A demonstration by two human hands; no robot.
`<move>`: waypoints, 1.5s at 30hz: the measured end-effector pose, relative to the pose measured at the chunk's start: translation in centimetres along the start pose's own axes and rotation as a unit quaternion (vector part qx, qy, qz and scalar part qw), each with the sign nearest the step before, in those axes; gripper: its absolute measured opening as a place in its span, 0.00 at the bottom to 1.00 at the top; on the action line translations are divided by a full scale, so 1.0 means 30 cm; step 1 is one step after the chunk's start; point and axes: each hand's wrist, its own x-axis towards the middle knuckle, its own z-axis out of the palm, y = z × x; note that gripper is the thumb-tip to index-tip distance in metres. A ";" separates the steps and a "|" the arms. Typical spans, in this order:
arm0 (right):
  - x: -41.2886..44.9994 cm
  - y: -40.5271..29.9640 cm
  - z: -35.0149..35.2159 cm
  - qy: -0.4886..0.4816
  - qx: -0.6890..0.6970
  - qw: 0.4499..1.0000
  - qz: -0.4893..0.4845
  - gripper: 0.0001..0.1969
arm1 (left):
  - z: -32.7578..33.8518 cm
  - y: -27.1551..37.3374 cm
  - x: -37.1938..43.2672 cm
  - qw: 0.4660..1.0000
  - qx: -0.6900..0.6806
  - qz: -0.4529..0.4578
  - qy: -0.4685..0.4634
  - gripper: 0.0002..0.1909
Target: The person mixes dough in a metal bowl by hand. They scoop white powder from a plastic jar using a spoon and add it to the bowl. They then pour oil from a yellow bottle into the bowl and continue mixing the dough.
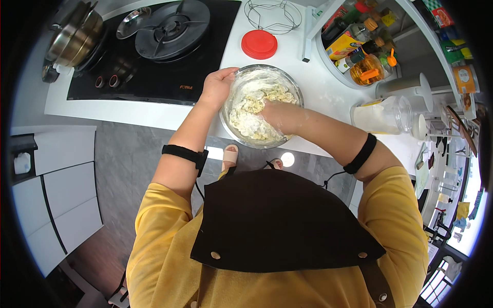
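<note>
A round stainless steel bowl (pixel 299 90) stands at the front edge of the white worktop. Inside it lies shaggy, floury dough (pixel 250 111), part yellowish and part white with dry flour. My left hand (pixel 219 86) grips the bowl's rim at its upper left, thumb at the rim. My right hand (pixel 281 115) is down in the dough, with flour on its skin; its fingertips are hidden, so how far they are closed does not show. A red round lid (pixel 259 44) lies on the worktop just beyond the bowl.
Left of the bowl is a black gas hob (pixel 154 82) with a steel pot (pixel 75 42). A wire rack (pixel 273 17) lies behind the red lid. To the right stand a shelf of bottles (pixel 366 69) and a clear jar of white powder (pixel 379 115).
</note>
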 end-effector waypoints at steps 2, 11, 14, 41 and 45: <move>0.006 -0.001 0.017 0.015 0.056 0.998 0.038 0.11 | 0.004 -0.001 0.001 1.000 0.020 0.006 0.009 0.11; 0.118 0.038 0.021 0.101 -0.069 0.989 0.084 0.09 | 0.001 -0.015 -0.006 1.000 -0.017 -0.005 0.012 0.11; 0.144 0.030 0.018 0.099 -0.025 0.986 0.131 0.11 | -0.026 -0.048 -0.035 0.998 -0.051 0.019 0.021 0.12; 0.015 0.237 -0.059 0.150 0.637 0.684 0.322 0.34 | 0.152 0.029 0.039 0.998 0.009 -0.017 -0.055 0.14; 0.107 0.272 -0.079 0.046 0.543 0.797 0.261 0.32 | 0.157 0.012 0.085 0.998 0.008 -0.007 -0.060 0.13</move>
